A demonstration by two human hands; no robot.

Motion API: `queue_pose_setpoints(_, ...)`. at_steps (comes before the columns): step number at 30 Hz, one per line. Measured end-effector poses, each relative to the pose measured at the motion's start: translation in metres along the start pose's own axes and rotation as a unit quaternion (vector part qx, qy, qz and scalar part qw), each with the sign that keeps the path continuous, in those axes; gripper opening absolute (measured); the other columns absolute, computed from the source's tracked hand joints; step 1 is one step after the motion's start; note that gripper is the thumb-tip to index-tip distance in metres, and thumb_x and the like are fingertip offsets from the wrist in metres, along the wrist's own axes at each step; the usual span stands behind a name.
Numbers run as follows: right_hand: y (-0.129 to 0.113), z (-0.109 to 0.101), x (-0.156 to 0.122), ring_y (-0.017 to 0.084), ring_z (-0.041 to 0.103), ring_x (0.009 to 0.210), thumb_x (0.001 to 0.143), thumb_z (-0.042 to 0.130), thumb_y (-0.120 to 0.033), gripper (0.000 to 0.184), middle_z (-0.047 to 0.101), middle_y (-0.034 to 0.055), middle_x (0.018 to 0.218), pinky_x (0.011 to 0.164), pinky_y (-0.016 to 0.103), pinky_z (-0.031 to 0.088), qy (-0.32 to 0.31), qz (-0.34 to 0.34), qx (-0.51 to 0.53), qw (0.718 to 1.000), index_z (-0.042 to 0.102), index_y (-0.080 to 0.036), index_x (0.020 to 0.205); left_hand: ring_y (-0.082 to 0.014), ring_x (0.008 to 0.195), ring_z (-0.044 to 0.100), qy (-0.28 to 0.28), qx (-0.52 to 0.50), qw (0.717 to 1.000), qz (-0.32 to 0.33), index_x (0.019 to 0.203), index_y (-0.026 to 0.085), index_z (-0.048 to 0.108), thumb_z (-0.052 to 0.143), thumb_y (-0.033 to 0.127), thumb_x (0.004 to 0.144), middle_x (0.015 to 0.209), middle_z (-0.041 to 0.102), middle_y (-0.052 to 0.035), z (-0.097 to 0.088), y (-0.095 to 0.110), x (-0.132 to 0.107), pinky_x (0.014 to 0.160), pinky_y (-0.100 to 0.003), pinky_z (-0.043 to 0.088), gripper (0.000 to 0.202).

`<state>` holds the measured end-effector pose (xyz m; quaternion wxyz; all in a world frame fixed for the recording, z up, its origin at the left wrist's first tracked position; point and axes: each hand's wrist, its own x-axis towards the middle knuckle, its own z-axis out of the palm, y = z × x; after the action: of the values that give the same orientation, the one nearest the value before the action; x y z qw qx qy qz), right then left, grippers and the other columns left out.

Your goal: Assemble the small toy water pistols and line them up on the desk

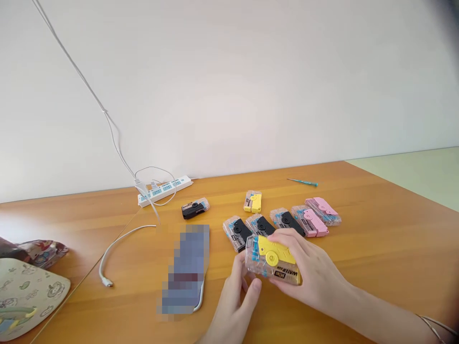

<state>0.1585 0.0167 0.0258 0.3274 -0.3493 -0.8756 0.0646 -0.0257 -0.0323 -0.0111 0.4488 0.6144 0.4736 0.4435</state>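
Your left hand (234, 294) and right hand (310, 272) both pinch the yellow water gun (272, 260) (fingertip grip only). A slip could knock it into the row of toys (283, 220) just behind.

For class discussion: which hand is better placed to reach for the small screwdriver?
Probably the right hand: the screwdriver lies far right of the yellow water gun, while the left hand sits at its near-left end.

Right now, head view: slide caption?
Left hand and right hand hold a yellow mini water gun at a wooden table.
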Motion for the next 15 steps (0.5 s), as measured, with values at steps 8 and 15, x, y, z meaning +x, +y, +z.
queue_pose_setpoints(8,-0.005,0.010,-0.024,0.025,0.053,0.115,0.080,0.061,-0.050,0.064,0.055,0.0127,0.124,0.092,0.034,0.048,-0.104,-0.048,0.093,0.989,0.037,-0.019,0.131,-0.0213,0.102,0.055,0.050,-0.013,0.993,-0.107,0.125,0.026,0.043,0.042,0.053,0.090,0.104,0.060,-0.0024,-0.003,0.015,-0.003,0.084,-0.028,0.047,0.044)
queue_pose_setpoints(15,0.009,0.008,-0.016,0.017,0.056,0.102,0.091,0.049,-0.031,0.028,0.055,0.0086,0.110,0.090,0.031,0.047,-0.119,0.004,0.295,0.948,0.052,-0.020,0.117,-0.0109,0.054,0.046,-0.012,-0.035,0.992,-0.125,0.131,0.024,0.039,0.039,0.056,0.090,0.069,0.048,0.0031,-0.003,0.015,0.000,0.049,-0.019,0.042,0.052)
